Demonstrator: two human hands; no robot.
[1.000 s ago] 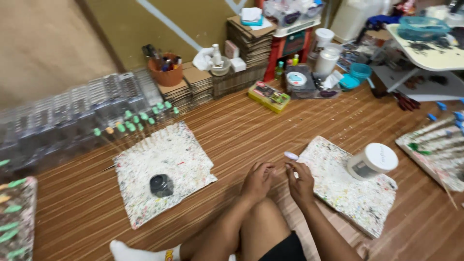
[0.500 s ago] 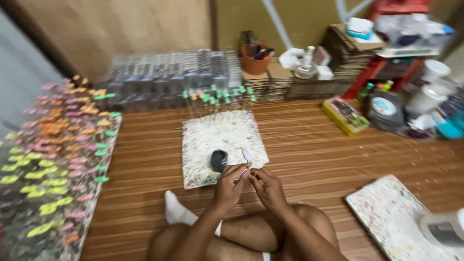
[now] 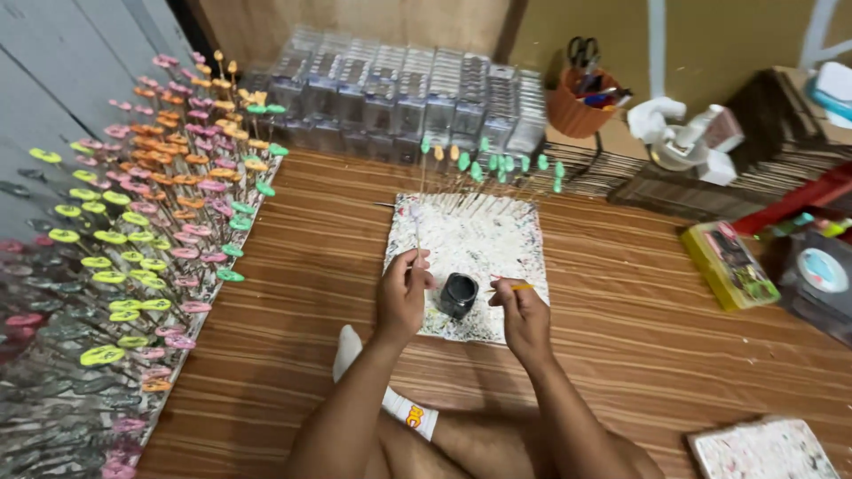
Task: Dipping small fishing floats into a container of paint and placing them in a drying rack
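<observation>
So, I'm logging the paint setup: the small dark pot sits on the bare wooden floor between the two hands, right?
Not quite. The head view shows the small dark pot between the left hand and right hand, but on the paint-speckled white board, not the bare floor.

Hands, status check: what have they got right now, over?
Left hand pinching a thin stick, upright. Right hand holding a small yellow-handled brush. Dark paint pot between them on the spattered board. Nothing blocking.
</observation>
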